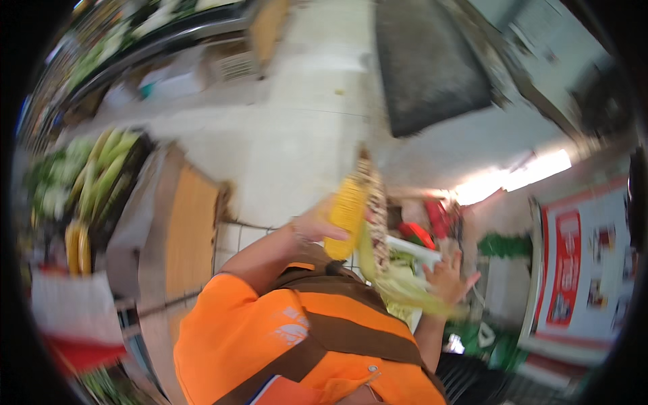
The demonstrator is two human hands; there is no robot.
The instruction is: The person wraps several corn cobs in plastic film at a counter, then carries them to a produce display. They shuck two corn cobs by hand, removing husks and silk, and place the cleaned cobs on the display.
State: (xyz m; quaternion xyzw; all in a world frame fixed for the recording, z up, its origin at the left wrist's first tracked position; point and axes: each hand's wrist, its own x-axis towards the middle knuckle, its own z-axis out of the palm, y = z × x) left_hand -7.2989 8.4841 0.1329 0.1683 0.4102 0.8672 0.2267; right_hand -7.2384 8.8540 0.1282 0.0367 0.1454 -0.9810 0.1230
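A peeled yellow corn cob is gripped by my left hand, its thumb lying across the kernels. Beside it is a second cob with speckled white and purple kernels. My left hand appears to hold that one too, though the grip behind is hidden. Pale green husk leaves hang from its lower end. My right hand is spread beside the husk, nothing visible between its fingers. Beneath the husk sits a white container with green leafy pieces inside.
On the left, a display stand with a wood panel bears green-husked corn and other vegetables. A dark mat or board is at the upper right. Red items and green plastic bags are right of me, before a poster.
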